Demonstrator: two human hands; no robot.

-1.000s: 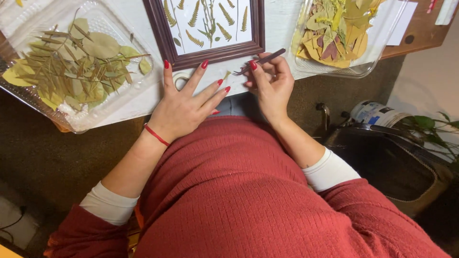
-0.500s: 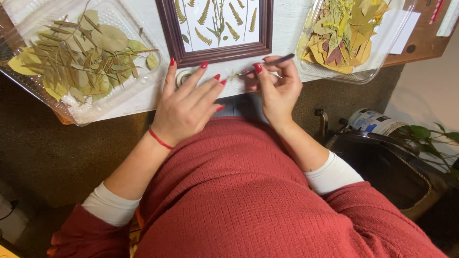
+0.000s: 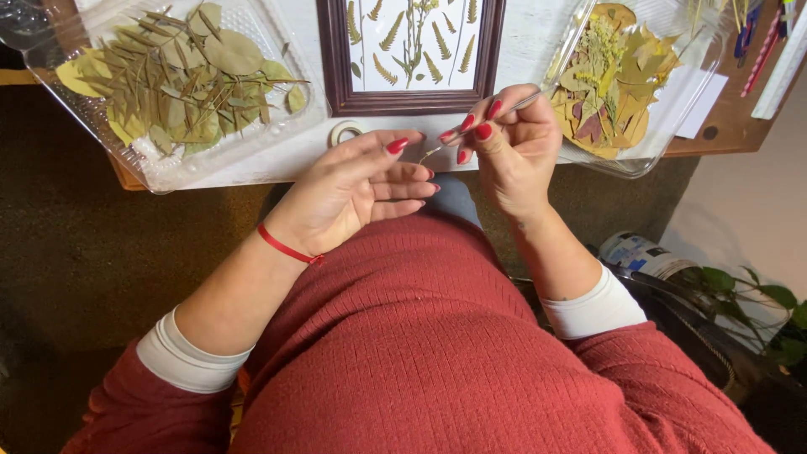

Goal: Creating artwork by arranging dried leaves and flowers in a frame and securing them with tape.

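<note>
1. Two hands meeting just off the near edge of the white table (image 3: 252,164), above a lap in a red knit sweater (image 3: 420,361).
2. Right hand (image 3: 513,151) pinched shut on slim metal tweezers (image 3: 479,126) — thumb and fingertips closed round the shaft, red nails up.
3. Tweezers slanting from upper right down to lower left, tips pointing at the left hand; whether anything sits between the tips, cannot tell (too small).
4. Left hand (image 3: 353,189) open, holding nothing, fingers loosely stretched toward the tweezer tips, index finger just below a roll of tape (image 3: 345,132); thin red bracelet (image 3: 286,248) at the wrist.
5. Roll of tape lying flat at the near edge of the table, just in front of the near left corner of a dark wooden frame (image 3: 336,59).
6. Frame set mid-table, pressed fern sprigs and stems (image 3: 412,42) arranged on its white backing.
7. Clear plastic tray (image 3: 168,168) at the left end of the table — heaped with dried green leaves (image 3: 185,76) (olive and yellowish, some long and narrow).
8. Second clear tray (image 3: 639,160) at the right end, overhanging the near edge, filled with yellow, orange and reddish pressed leaves (image 3: 609,80); right hand just beside its near left corner.
9. Potted green plant (image 3: 756,294) down on the floor, lower right.
</note>
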